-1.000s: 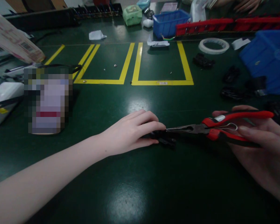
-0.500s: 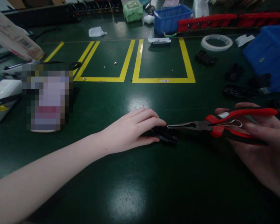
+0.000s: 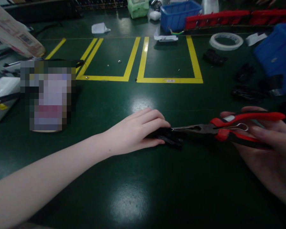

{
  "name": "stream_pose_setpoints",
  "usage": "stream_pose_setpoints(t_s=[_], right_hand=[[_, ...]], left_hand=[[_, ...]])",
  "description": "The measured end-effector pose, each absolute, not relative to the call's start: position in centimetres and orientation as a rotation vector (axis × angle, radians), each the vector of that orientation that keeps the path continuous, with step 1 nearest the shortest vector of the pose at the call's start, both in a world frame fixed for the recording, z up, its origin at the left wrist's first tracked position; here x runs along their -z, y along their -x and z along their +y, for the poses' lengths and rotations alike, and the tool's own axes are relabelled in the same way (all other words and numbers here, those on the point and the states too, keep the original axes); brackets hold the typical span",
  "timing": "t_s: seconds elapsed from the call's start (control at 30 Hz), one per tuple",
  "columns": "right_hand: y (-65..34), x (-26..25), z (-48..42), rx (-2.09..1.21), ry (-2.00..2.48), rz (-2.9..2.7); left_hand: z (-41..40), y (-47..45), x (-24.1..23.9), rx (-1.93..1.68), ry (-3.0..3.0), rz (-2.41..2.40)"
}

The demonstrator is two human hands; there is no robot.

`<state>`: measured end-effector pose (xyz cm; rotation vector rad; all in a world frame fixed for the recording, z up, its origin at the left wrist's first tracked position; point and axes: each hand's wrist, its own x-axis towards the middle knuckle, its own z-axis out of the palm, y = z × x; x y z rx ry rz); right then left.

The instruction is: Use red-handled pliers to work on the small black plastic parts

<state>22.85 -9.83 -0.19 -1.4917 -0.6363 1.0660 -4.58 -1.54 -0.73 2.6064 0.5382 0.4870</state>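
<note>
On the dark green tabletop (image 3: 97, 184), my left hand (image 3: 140, 132) grips a small black plastic part (image 3: 173, 140) between thumb and fingers. Its far side is hidden under the fingers. My right hand (image 3: 264, 140) is wrapped round red-and-black needle-nose pliers (image 3: 205, 128), with their long jaws pointing left. The jaw tips touch or nearly touch the black part beside my left fingertips; what they pinch, if anything, is too small to tell. A wire spring loop (image 3: 241, 126) shows between the plier handles.
Several black parts (image 3: 244, 93) lie at right near a blue bin (image 3: 278, 57). A tape roll (image 3: 226, 41), a blue basket (image 3: 173, 17) and red trays (image 3: 216, 19) stand farther back. Yellow tape lines (image 3: 169, 80) mark the table. A blurred-out object (image 3: 51, 101) lies at left.
The view has shifted slightly, so the background sits a little higher and the right-side items farther right. Both hands keep their grips on the black part and the pliers.
</note>
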Motion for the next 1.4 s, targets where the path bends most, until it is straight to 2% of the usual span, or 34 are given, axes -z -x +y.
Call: stream_pose_setpoints(t_s=[1.4], right_hand=[[-23.06,0.17,-9.79,-1.035,1.476,-0.663]], left_hand=[[-1.57,4.70,0.61,-0.492,-2.659,0.485]])
